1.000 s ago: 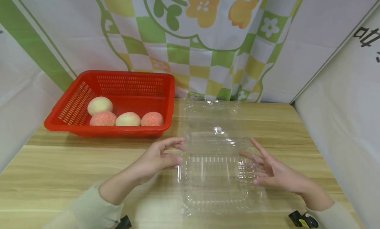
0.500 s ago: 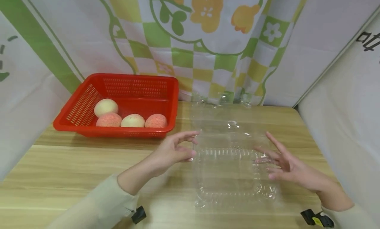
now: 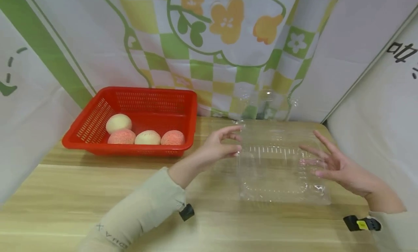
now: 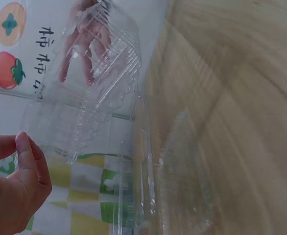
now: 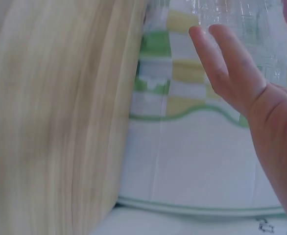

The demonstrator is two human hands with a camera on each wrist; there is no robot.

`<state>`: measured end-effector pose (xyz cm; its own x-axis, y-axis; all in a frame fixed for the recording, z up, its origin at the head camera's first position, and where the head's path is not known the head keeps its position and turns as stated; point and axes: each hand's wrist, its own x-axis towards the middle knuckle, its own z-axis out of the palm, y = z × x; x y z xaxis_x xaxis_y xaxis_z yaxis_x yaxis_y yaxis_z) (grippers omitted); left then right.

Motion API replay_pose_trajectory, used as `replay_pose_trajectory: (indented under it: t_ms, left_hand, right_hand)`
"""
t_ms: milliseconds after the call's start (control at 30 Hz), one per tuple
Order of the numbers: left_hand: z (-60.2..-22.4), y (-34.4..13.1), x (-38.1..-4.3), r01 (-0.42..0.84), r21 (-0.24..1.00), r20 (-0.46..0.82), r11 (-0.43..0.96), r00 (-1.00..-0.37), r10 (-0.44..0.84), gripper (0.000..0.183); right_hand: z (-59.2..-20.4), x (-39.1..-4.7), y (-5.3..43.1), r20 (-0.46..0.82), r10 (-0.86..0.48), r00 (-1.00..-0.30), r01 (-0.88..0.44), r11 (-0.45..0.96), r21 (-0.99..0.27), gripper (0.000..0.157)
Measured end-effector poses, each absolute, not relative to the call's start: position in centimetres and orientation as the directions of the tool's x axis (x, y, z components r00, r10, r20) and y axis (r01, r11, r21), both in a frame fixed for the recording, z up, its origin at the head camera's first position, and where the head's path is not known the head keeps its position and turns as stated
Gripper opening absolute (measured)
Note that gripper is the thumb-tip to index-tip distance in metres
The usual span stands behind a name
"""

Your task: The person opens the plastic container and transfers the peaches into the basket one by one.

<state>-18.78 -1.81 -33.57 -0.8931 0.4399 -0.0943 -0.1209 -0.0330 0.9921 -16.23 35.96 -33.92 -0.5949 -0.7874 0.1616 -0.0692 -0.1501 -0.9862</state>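
Note:
A clear plastic clamshell container (image 3: 274, 172) is opened out between my two hands, raised over the wooden table (image 3: 156, 212). Its ribbed tray half faces me, and its lid half extends toward the curtain. My left hand (image 3: 218, 146) pinches the container's left edge between thumb and fingers; the left wrist view shows this pinch. At the opposite edge my right hand (image 3: 339, 166) holds the rim, its thumb in front and fingers spread behind, visible through the plastic. More clear plastic (image 4: 182, 181) shows low along the tabletop in the left wrist view.
A red basket (image 3: 140, 150) stands at the back left. Inside are cream balls (image 3: 119, 124) and pink balls (image 3: 173, 137) with a rough-looking surface. A checked green-and-yellow curtain (image 3: 225, 74) closes off the back, and a white panel (image 3: 369, 128) rises along the right side.
Both hands have carried the clear container up and to the right, away from the basket. The head view has also shifted slightly; the balls keep their places in the basket.

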Motion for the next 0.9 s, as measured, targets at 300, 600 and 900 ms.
replay_pose_trajectory:
  t_ms: [300,600,900]
  left_hand:
    - [-32.8,3.5,-22.8,-0.097,0.995,-0.094,0.016,-0.897,0.432,0.071]
    - [-34.0,7.6,-23.7,-0.158,0.987,-0.148,0.006,-0.911,0.386,0.070]
    - [-34.9,10.4,-23.5,-0.210,0.978,-0.197,0.005,-0.908,0.369,0.069]
  right_hand:
    - [-33.1,-18.0,40.1,0.084,-0.709,-0.700,-0.046,-0.073,-0.996,0.102]
    - [-33.5,-19.2,43.6,-0.033,-0.673,-0.739,0.001,0.047,-0.999,0.094]
    - [-35.0,-20.0,45.8,-0.023,-0.767,-0.642,0.133,-0.082,-0.988,0.089]
